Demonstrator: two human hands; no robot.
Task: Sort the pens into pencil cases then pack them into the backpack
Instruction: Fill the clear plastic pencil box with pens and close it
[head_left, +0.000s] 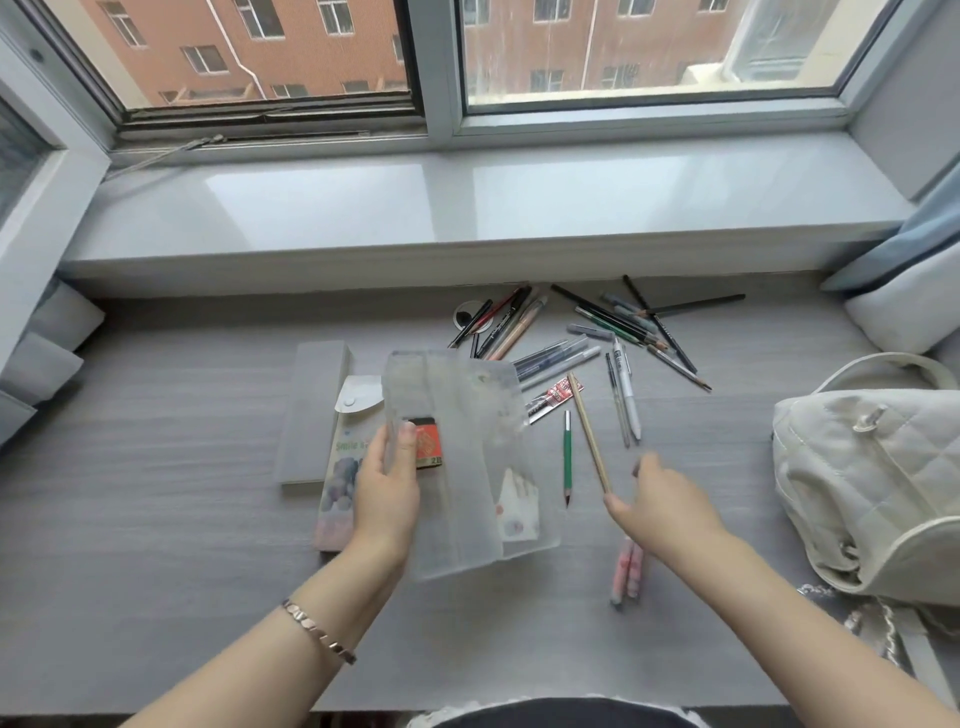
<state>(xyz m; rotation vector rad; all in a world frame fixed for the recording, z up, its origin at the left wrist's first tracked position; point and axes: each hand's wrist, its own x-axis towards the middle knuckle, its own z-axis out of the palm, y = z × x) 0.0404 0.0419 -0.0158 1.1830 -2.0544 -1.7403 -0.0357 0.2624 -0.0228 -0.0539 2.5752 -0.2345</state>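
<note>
Sorting is the step in hand, and by my read it is at an early stage. The left hand (387, 483) grips the frosted translucent plastic pencil case (467, 467) by its left edge, thumb curled over the front and fingers behind. It holds the case lifted and open over the grey wood-grain desk (156, 493). A small orange-red box (428, 447) shows through the case wall.

The right hand (660, 499) pinches the near end of a tan wooden pencil (587, 431) between thumb and fingers (the hand is blurred, so I cannot tell how firm the hold is). The pencil points away toward the far side, just right of the case.

Most of the loose pens and pencils (597, 332) are scattered far and right of the case, a green pencil (567, 452) lies just left of the tan one, and two pinkish pens (628, 571) lie near, under the right forearm. A flat grey box case (311, 410) and a printed case with a white snap flap (343, 467) lie left of the lifted case. The white quilted backpack (872, 493) sits at the right edge, well apart from the hands.

Next, I judge, the pencil wants swinging left and laying lengthwise into the open case, which the left hand must keep steady and spread.
</note>
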